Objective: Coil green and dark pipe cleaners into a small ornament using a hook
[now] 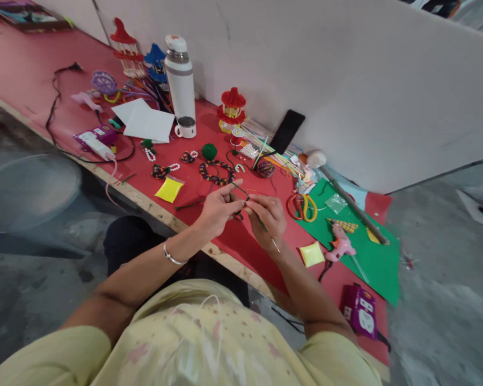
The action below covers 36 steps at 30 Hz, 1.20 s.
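Observation:
My left hand (219,209) and my right hand (267,215) meet above the red table covering (241,244), fingertips nearly touching. Both pinch a thin dark green yarn (240,187), which loops up between them and runs down across my right palm. A small dark piece hangs below the fingertips, too small to make out. Just beyond my hands lies a ring of dark multicoloured yarn (216,173), with a green yarn ball (209,151) behind it and a multicoloured ball (265,169) to the right.
Orange- and yellow-handled scissors (301,207) lie right of my hands, near a pink glue gun (340,242) on green sheet (376,262). A white bottle (180,86) stands at the back left. A phone (288,131) leans by the wall; a yellow packet (169,189) lies left.

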Available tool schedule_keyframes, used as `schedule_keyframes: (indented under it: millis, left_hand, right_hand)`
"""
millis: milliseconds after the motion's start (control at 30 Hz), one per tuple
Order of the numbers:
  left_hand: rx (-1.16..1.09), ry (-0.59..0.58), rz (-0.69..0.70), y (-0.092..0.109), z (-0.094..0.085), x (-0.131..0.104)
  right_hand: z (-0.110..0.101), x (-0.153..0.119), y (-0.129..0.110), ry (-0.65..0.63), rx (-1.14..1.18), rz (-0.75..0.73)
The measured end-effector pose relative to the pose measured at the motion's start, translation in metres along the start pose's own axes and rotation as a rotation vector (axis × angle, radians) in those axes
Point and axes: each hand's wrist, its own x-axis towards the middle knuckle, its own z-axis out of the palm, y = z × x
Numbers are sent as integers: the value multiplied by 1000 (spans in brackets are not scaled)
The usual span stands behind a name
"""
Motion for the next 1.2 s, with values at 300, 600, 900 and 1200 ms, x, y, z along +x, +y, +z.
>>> schedule_keyframes:
  millis: [300,600,900,1200]
  left_hand:
    - [88,46,128,-5,5,-1]
    - [49,-177,-132,18,-22,11]
    - [212,-216,-137,30,-37,23]
    - [225,-238,-135,29,-33,22]
  right_hand:
    - [2,-1,-5,47,-52,11]
    - [-9,9,14,-83,225,-38]
    - [-26,26,14,-263,341,72]
    - [-22,24,13,-207,371,105]
